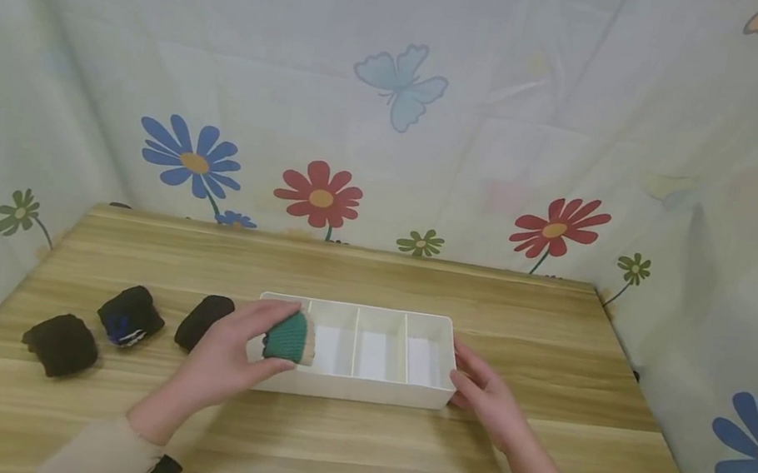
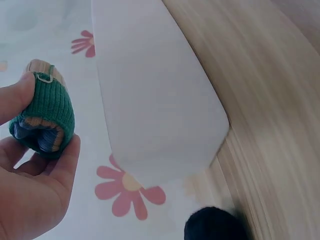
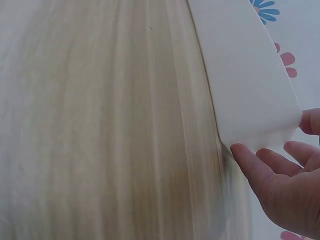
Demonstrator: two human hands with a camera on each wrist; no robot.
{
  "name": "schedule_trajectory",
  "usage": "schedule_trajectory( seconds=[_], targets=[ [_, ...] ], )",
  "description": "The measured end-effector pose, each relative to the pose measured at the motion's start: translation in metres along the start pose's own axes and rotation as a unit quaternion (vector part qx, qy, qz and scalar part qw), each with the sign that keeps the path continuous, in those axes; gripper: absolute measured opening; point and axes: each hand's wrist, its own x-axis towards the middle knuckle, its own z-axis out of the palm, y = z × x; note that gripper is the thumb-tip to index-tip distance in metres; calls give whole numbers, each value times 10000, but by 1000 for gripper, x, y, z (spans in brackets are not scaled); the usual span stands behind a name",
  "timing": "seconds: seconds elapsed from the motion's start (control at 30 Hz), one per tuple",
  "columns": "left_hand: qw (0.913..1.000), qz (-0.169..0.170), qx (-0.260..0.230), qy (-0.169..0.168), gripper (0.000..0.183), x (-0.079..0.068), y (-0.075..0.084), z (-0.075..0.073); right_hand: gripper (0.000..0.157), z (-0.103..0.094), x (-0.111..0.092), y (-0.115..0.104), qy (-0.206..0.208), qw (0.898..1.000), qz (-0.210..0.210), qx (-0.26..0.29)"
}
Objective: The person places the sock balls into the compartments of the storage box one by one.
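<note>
In the head view my left hand (image 1: pixel 226 358) pinches a rolled-up sock (image 1: pixel 288 336), green and ribbed with a beige part, between thumb and fingers. It overlaps the leftmost compartment of a long white divided box (image 1: pixel 352 388). The left wrist view shows the sock (image 2: pixel 52 102) gripped from the side, with blue fabric tucked inside its fold. At the box's right end, my right hand (image 1: pixel 484 395) rests its fingertips against the end wall. Seen from the right wrist, those fingers (image 3: pixel 257 172) lie fairly straight along the white end, thin dividers out of sight there.
Left of the box lie three dark fabric bundles: one (image 1: pixel 205 323) partly behind my left hand, one (image 1: pixel 131 315) with blue and white marks, and one (image 1: pixel 61 345) farthest left. The wooden table (image 1: pixel 340 458) meets a flower-printed cloth (image 1: pixel 392 163) at its back edge.
</note>
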Motion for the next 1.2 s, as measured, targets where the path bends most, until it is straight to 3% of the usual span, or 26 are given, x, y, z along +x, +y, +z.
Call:
schedule_trajectory(
  seconds=[0.2,0.47,0.6,0.77,1.2],
  targets=[
    [9991,-226,-335,-149,71,10,10,14,58,0,0,-1,-6,10000,36,-64],
    [9979,56,-613,-178,68,23,20,35,58,-1,0,-1,-6,10000,62,-54],
    [9970,-9,-710,-300,69,28,28,46,58,0,0,-1,3,9999,47,-91],
    [9962,-87,-733,-471,69,35,35,58,58,1,0,-2,30,10000,5,-36],
    [9945,84,-642,-828,67,50,52,87,58,-1,-3,-6,-133,9999,-71,-37]
  ],
)
